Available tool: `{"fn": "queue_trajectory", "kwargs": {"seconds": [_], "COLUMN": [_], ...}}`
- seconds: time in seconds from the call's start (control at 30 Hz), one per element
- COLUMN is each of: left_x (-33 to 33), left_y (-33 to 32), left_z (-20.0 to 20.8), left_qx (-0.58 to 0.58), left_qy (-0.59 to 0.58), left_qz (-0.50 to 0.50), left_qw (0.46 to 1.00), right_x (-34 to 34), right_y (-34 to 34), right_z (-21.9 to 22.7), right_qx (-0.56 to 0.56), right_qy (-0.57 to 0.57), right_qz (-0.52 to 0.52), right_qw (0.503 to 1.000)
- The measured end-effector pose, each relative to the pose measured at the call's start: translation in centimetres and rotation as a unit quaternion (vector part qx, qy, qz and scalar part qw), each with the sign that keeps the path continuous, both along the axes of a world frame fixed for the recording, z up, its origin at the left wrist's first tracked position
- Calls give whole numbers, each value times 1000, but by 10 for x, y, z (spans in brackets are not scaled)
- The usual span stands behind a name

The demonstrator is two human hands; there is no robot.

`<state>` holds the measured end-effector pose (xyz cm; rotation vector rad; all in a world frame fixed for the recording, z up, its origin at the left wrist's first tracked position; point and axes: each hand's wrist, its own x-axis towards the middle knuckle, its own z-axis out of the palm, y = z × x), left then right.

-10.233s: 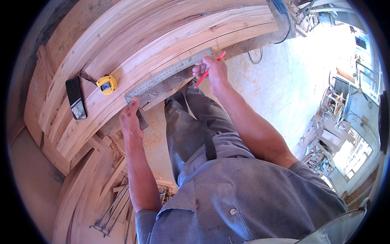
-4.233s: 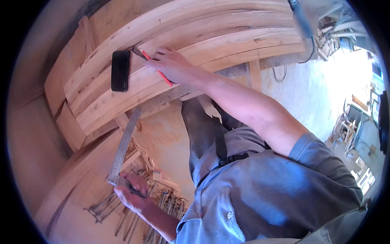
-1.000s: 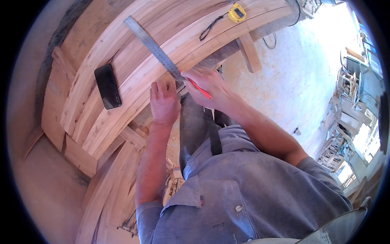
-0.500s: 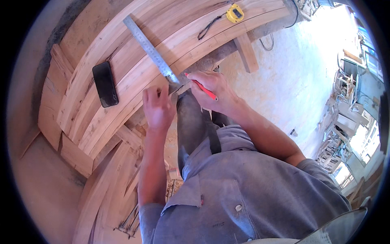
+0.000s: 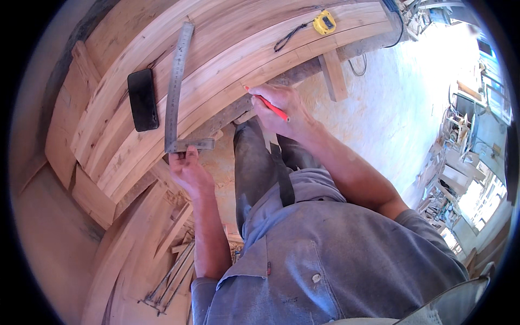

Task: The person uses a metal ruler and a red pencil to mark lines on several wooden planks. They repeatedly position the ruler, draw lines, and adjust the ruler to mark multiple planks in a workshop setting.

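Observation:
My left hand (image 5: 189, 171) grips the short stock of a metal try square (image 5: 174, 86), its fingers closed at the corner. The square's long ruled blade stretches away from me over the curved wooden boards (image 5: 227, 73). In my right hand (image 5: 279, 108) a red pencil (image 5: 273, 107) is pinched, its tip pointing left near the front edge of the boards. A black smartphone (image 5: 143, 100) lies on the boards, left of the blade. Farther off to the right rests a yellow tape measure (image 5: 324, 23) with a dark wrist cord.
A wooden support (image 5: 333, 76) juts out from under the boards at the right. More curved timber pieces (image 5: 127, 254) lie lower left, beside several metal rods (image 5: 165, 284). Scrap wood (image 5: 441, 179) is piled along the far right by the windows.
My left hand has moved left with the try square, and its blade has swung from slanting to nearly straight away from me. My right hand, still holding the pencil, has barely shifted.

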<state>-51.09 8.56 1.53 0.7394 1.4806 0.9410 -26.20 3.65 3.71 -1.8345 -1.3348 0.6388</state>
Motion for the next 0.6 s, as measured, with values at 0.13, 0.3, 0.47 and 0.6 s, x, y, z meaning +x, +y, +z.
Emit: {"fn": "queue_trajectory", "kwargs": {"seconds": [0.13,0.3,0.47,0.6], "left_x": [-4,-24,-30,-34], "left_y": [3,-2,-3,1], "left_z": [0,-16,-31,-30], "left_qx": [-19,-73,-138,-175], "left_qy": [-71,-167,-207,-173], "left_qz": [-19,-63,-110,-132], "left_qw": [997,981,962,960], "right_x": [4,15,26,27], "right_y": [-4,-15,-15,-12], "right_z": [3,-6,-21,-39], "right_qx": [-19,-118,-251,-222], "right_qy": [-18,108,411,493], "right_qz": [-3,-100,-226,-259], "right_qw": [1000,982,847,800]}}
